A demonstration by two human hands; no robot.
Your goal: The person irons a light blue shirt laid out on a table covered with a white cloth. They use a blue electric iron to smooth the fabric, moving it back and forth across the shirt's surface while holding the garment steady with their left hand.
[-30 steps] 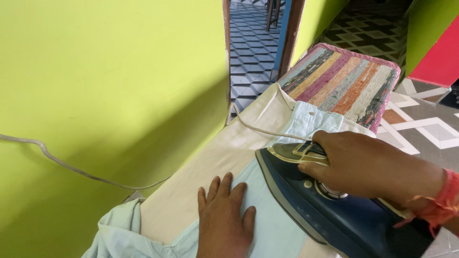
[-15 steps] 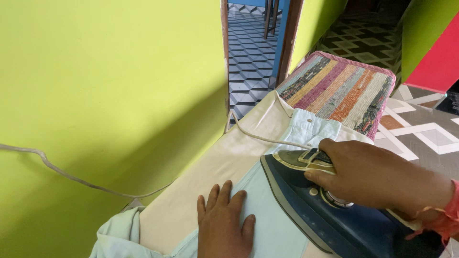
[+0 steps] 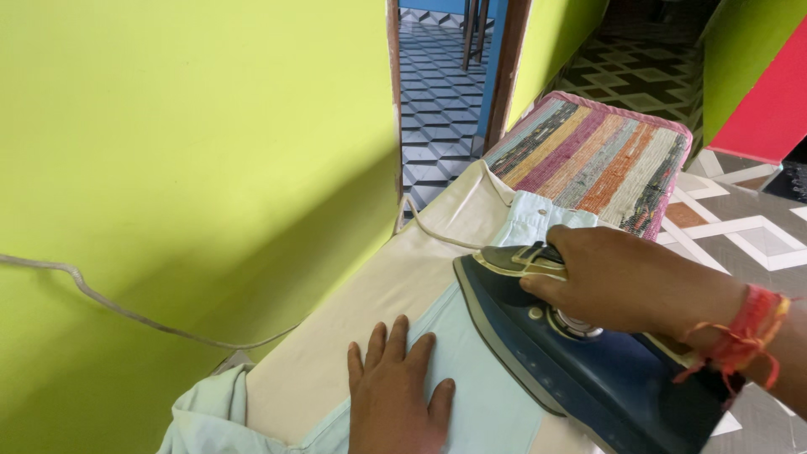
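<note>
Now iron (image 3: 580,353) pushed forward again versus half second ago, nose nearer shirt (image 3: 479,395) collar end. Right hand (image 3: 630,282) wrapped tight around iron handle. Left hand (image 3: 399,395) open flat, pressing shirt on board cover (image 3: 378,286), position almost unchanged. Ironing stroke continues along shirt.

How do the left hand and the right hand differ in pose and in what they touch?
The left hand lies flat, fingers spread, on the pale blue garment; the right hand curls around the dark blue iron. Only the right wrist wears a red thread. Both are over the board.
</note>
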